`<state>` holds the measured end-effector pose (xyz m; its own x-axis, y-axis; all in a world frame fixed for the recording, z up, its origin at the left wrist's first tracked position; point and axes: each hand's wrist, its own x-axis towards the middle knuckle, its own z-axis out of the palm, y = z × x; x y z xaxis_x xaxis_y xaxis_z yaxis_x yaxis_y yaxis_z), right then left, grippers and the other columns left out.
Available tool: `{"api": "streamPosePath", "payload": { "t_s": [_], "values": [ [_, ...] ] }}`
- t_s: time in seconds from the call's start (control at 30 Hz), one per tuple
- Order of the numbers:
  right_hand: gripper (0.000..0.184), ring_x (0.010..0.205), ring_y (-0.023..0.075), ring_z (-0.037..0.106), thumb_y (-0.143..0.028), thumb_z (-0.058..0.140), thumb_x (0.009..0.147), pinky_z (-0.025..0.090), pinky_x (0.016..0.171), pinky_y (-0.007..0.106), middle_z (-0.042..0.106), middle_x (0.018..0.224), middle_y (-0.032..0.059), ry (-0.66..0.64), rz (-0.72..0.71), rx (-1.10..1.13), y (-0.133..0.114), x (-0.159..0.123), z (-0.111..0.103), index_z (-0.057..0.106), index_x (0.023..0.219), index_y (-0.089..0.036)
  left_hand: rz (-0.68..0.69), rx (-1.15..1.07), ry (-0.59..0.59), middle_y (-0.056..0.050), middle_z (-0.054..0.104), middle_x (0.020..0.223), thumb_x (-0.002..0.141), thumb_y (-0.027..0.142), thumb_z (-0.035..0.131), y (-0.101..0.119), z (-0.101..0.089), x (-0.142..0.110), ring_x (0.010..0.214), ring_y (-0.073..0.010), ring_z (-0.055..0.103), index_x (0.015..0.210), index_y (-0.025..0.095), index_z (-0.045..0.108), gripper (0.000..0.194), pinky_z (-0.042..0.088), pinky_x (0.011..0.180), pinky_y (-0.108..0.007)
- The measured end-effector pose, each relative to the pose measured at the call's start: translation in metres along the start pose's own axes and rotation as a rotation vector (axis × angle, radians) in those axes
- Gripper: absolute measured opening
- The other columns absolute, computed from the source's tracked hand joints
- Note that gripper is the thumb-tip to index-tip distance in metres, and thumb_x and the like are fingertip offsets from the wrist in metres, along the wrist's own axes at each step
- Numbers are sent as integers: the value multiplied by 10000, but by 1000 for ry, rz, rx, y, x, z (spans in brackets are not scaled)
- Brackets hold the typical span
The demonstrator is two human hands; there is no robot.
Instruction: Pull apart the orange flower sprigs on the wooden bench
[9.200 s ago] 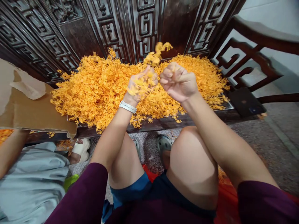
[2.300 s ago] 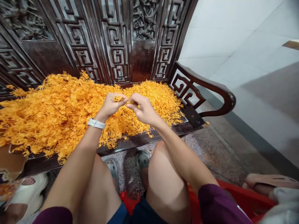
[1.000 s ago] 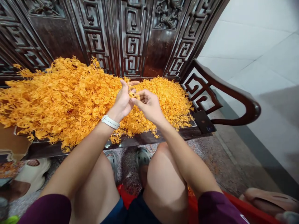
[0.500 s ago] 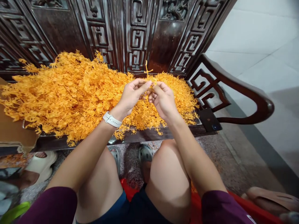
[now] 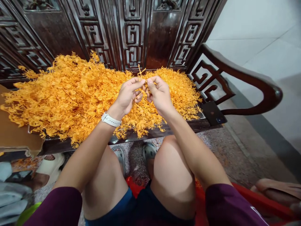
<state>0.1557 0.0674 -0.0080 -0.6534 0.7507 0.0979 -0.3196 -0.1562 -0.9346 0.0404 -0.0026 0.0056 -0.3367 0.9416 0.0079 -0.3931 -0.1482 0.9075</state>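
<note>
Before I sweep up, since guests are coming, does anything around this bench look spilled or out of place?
Yes: orange sprigs spill past the front edge of the dark carved bench, with loose bits flecking the speckled floor. A phone also sits near the seat's edge by the armrest, where it could get knocked.

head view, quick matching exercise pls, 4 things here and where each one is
things
1 white watch
2 black phone
3 brown cardboard sheet
4 heap of orange sprigs

places
a piled against the carved backrest
b on the person's left wrist
c at the far left, with sprigs over its edge
d lying on the bench seat beside the armrest

right pairs
1-b, 2-d, 3-c, 4-a
</note>
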Motion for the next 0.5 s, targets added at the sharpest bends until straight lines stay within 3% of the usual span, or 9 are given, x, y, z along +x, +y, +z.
{"api": "streamPosePath", "payload": {
  "t_s": [0.13, 0.33, 0.5],
  "values": [
    [356, 561, 78, 324, -486, 720, 1002, 251, 480, 220, 518, 769, -44, -60, 7, -1, -5, -4, 3, 454, 930, -261, -49, -6, -69, 51, 531, 692, 959, 439, 775, 5, -1, -2, 377, 17, 341, 861, 193, 542, 353, 202, 372, -177],
    [232, 539, 61, 234, -294, 559, 1085, 263, 494, 182, 567, 762, -34, -159, 41, 134, -12, -12, 8, 472, 882, -223, -92, -94, -175, 71, 494, 615, 1042, 361, 658, 12, -1, -4, 345, 16, 285, 812, 191, 491, 331, 160, 347, -141],
    [239, 535, 85, 132, -192, 531, 1064, 252, 485, 155, 287, 600, -93, -173, 101, 235, -17, -17, 7, 470, 834, -217, -154, -183, -184, 90, 353, 555, 1066, 361, 611, 18, 3, -9, 336, 21, 184, 721, 179, 444, 424, 121, 334, -132]
  ]
}}
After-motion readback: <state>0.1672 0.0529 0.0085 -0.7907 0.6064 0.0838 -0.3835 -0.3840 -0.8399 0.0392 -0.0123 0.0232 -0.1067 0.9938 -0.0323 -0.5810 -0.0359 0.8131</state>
